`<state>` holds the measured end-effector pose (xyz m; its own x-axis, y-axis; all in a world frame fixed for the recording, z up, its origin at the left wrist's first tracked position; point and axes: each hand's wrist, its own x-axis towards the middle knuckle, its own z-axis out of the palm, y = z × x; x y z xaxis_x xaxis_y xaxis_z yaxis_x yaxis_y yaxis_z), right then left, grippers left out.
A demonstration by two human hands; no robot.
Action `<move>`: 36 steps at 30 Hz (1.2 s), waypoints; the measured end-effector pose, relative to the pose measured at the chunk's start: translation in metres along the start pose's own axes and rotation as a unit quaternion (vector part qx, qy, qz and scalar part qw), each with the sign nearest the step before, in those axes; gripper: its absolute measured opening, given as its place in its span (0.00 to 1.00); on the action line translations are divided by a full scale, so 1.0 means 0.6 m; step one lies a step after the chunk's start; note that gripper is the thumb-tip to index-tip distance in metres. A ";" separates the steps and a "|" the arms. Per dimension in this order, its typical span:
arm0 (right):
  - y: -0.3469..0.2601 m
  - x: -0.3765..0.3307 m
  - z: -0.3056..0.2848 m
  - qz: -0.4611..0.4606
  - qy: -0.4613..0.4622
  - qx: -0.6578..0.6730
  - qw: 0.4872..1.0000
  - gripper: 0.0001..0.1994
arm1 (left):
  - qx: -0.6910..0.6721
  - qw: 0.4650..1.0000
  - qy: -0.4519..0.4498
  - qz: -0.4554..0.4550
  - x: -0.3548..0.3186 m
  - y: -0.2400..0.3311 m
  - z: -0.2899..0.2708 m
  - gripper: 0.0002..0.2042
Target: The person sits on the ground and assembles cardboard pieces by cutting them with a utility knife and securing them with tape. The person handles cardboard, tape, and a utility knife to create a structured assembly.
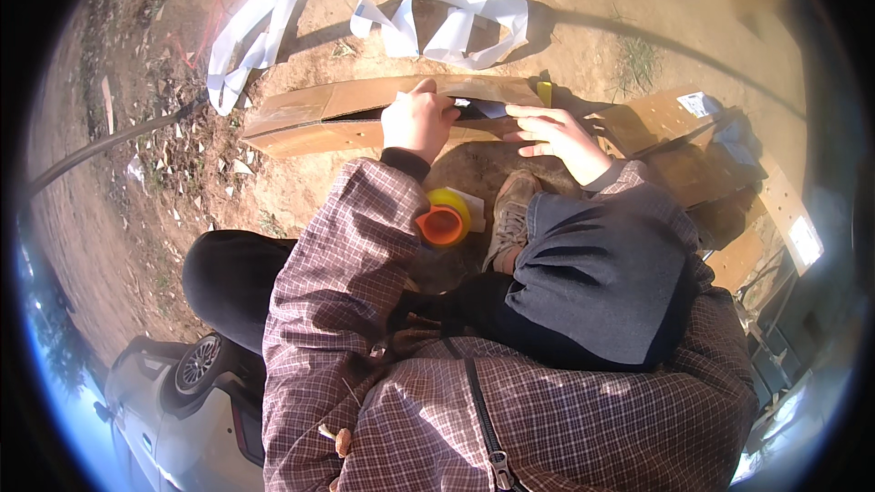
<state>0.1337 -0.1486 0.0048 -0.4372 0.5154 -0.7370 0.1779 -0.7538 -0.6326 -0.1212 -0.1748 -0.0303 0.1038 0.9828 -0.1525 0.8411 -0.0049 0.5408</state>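
Observation:
A long flat brown cardboard box (310, 118) lies on the dirt in front of me. My left hand (417, 120) is curled over its upper flap edge near the middle. My right hand (558, 135) lies beside it with fingers stretched flat, pointing left along the box's right end, next to a small white and blue piece (483, 107) at the opening. An orange and yellow tape roll (444, 219) sits on the ground near my shoe (512, 211), below both hands.
White plastic strips (456, 23) and another white strip (260, 23) lie on the dirt beyond the box. A dark hose (109, 141) runs off left. More cardboard pieces (665, 118) lie at the right. A parked car (182, 383) shows at the lower left.

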 end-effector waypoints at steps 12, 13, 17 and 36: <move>-0.004 -0.003 0.036 -0.167 0.129 -0.632 0.746 0.16 | 0.033 0.999 -0.004 -0.003 -0.004 -0.005 0.007 0.06; -0.008 0.001 0.035 -0.160 0.101 -0.651 0.735 0.16 | 0.037 0.999 -0.009 -0.006 -0.004 -0.003 0.004 0.06; 0.019 0.052 0.041 -0.103 0.088 -0.781 0.610 0.26 | 0.040 0.999 -0.013 -0.005 -0.003 0.005 0.000 0.07; 0.015 0.017 0.099 -0.346 0.210 -0.601 0.689 0.13 | 0.026 0.999 0.027 -0.003 -0.020 -0.004 0.019 0.06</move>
<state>0.0786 -0.1743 0.0058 -0.5354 0.8446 -0.0050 0.7671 0.4839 -0.4212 -0.1187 -0.1884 -0.0391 0.0716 0.9913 -0.1101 0.8686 -0.0077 0.4954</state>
